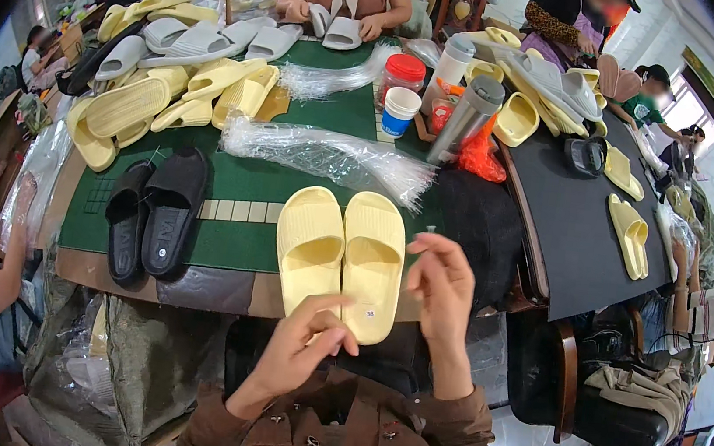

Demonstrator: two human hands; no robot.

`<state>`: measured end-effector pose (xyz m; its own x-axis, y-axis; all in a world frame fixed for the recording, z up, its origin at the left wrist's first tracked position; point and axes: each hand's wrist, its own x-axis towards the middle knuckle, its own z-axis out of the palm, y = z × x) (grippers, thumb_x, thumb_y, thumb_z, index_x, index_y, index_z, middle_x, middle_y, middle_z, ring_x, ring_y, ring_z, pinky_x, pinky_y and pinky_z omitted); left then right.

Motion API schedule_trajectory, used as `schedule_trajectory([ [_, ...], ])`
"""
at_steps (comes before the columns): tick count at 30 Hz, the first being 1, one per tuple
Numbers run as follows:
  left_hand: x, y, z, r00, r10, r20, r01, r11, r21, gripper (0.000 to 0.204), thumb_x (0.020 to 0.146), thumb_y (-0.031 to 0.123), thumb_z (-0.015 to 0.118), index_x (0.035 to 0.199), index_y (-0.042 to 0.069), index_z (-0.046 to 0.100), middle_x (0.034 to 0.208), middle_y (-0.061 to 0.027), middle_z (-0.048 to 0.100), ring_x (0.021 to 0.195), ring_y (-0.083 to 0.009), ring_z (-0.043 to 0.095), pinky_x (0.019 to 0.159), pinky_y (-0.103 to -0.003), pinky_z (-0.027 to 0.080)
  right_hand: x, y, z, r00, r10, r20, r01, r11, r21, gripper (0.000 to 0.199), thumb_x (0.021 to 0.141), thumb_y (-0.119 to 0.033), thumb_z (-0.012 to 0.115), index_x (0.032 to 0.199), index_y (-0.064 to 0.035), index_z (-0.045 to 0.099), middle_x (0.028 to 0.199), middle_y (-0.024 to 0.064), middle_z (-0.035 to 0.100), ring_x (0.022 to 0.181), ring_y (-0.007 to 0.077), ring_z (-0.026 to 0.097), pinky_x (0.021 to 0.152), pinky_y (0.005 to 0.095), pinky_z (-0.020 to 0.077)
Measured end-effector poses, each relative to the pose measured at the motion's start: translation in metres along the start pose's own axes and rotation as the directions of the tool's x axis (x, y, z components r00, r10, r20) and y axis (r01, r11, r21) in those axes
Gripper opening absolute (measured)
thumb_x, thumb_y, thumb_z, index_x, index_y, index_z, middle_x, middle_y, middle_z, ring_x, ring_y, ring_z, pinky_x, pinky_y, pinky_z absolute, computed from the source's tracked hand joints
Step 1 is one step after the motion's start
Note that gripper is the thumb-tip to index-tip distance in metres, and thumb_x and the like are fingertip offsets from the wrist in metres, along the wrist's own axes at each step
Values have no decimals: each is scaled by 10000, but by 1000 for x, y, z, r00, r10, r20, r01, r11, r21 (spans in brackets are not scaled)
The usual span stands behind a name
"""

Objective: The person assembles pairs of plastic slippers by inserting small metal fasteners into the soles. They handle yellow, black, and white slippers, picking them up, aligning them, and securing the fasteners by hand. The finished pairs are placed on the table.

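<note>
In front of me a pair of pale yellow slide slippers lies side by side at the table's near edge, toes pointing away, with a small white sticker on the right one's insole. My left hand is over the heel of the left slipper, fingers half bent and thumb apart from the index finger. Beside the right slipper my right hand is raised, its fingers loosely curled and spread. I make out nothing held in either hand; a very thin strand could be hidden. To the left lies a pair of black slippers.
Beyond the slippers lies a bundle of clear plastic fasteners. Yellow and grey slippers are piled at the left. A steel tumbler, a paper cup and a red-lidded jar stand further back. Co-workers sit around the table.
</note>
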<state>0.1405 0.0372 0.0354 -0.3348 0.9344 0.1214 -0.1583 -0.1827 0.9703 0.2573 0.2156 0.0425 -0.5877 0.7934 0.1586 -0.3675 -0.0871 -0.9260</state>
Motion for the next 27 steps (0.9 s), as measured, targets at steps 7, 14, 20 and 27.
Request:
schedule_trajectory([
  [7,-2,2,-36,929,364,-65,-356,833,-423,479,981,362,317,1062,-41,564,937,-179,595,823,-260,577,798,-359,441,2,16,-48,977,-66,-205,75,996,38,196,966,-30,494,1131,-16,599,996,42,638,620,40,482,521,167,352],
  [14,-3,-5,-41,863,258,-434,-375,903,-208,252,991,137,405,1116,-19,559,934,-96,588,870,-166,514,800,-305,399,-10,29,-63,969,-54,-240,60,998,20,146,960,-38,507,1081,-29,589,983,55,648,593,40,472,509,167,345],
  [20,3,-7,-46,750,412,-517,-390,907,157,254,1010,146,433,1185,8,554,928,-58,545,896,-157,535,852,-330,434,-17,29,-62,971,-30,-236,23,999,-35,83,954,-43,515,1008,-37,578,936,52,662,572,33,482,489,165,336],
  [27,4,-6,-24,829,156,-537,-149,987,58,419,929,-36,458,1335,5,360,775,-30,569,631,-75,506,606,-215,453,-26,26,-43,983,50,-175,-82,980,-182,146,959,-61,512,1038,-6,622,922,34,665,573,25,483,498,173,354],
])
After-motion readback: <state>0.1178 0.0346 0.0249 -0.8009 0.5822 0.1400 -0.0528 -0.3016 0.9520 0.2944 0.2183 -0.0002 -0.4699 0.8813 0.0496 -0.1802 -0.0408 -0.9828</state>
